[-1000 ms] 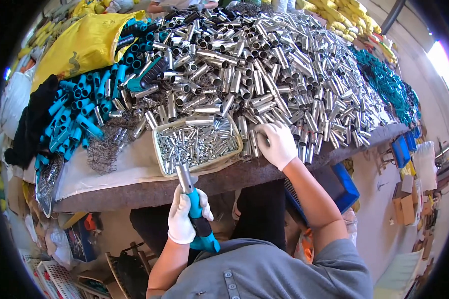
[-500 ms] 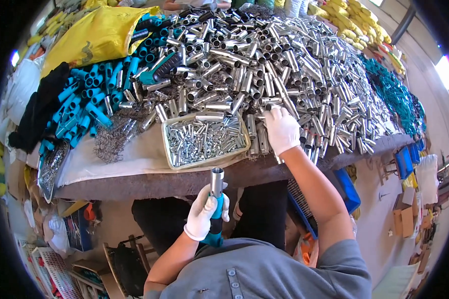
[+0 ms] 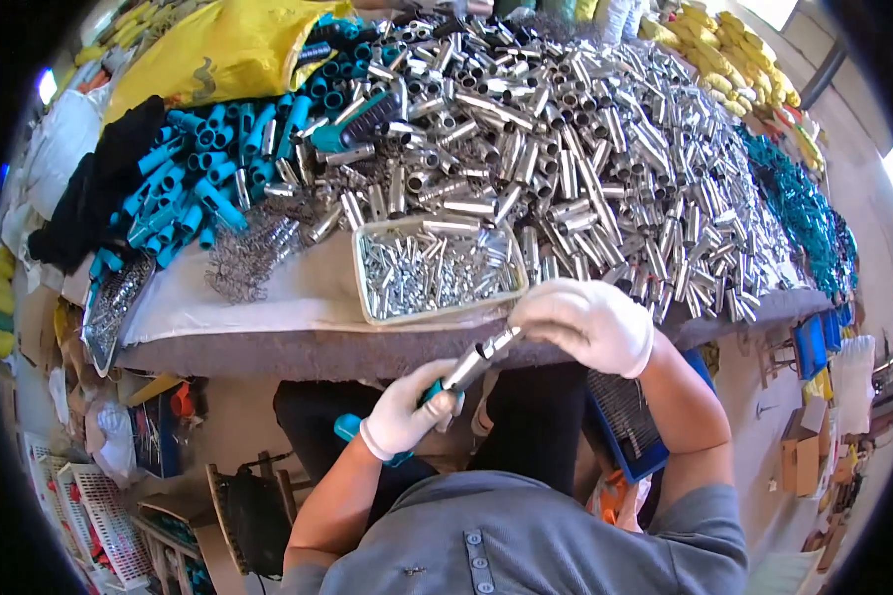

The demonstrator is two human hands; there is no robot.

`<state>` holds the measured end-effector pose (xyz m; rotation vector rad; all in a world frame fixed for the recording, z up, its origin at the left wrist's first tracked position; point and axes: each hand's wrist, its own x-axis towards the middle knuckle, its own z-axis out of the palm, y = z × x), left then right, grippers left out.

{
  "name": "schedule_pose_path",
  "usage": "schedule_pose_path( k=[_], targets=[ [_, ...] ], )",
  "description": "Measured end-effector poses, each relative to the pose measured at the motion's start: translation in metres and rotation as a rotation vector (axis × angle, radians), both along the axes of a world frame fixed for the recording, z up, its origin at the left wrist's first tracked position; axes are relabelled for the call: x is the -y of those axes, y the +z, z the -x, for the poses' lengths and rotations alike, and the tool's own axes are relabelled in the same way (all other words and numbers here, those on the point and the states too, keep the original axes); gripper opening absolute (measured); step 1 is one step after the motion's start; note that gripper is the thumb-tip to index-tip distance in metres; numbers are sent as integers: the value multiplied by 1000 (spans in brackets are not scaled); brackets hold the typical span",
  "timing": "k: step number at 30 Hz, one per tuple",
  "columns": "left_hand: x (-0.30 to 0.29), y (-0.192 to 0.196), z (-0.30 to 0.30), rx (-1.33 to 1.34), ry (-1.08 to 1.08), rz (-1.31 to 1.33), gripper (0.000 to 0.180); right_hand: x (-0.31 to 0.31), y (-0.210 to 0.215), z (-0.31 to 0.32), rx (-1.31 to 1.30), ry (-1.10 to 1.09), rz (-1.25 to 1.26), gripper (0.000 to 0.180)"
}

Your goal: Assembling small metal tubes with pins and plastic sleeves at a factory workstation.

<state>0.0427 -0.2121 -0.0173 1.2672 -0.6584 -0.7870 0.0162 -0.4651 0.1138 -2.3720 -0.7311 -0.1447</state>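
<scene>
My left hand (image 3: 407, 412), in a white glove, grips a teal-handled piece with a metal tube (image 3: 471, 365) on its end, held below the table edge. My right hand (image 3: 587, 322), also gloved, is closed around the upper tip of that tube; what its fingers pinch is hidden. Just beyond the hands a shallow tray (image 3: 369, 315) of small silver parts sits at the table's front edge. Behind it lies a big heap of shiny metal tubes (image 3: 566, 169).
Teal plastic handles (image 3: 193, 193) are piled at the left, beside a yellow sack (image 3: 223, 50) and a tangle of wire springs (image 3: 243, 263). A blue crate (image 3: 625, 421) sits under the table by my right arm. White baskets (image 3: 89, 516) stand on the floor at left.
My right hand left the tube heap and came down to the tip of the tube. My left hand tilted the handle piece so the tube points up toward the right.
</scene>
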Motion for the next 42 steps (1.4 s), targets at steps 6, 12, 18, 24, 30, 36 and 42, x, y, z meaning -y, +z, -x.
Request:
schedule_pose_path(
  k=[6,12,18,24,30,36,42],
  targets=[
    [-16,13,-8,135,-74,-118,57,-15,-11,0,-69,56,-53,22],
    [-20,24,-19,-140,22,167,54,-18,0,-34,-153,74,58,29],
    [-49,35,-85,-598,-68,771,55,34,10,-178,122,-477,121,22],
    [-48,2,-134,-680,-292,1141,46,102,15,-382,441,-740,710,46],
    [-38,27,-155,-627,-451,1077,49,105,30,-513,347,-685,745,46],
    [-48,14,-156,-730,-381,1017,44,117,14,-559,-287,-744,831,49],
    [-55,-1,-150,-657,-300,855,49,77,62,-431,3,-604,439,54]
  ],
)
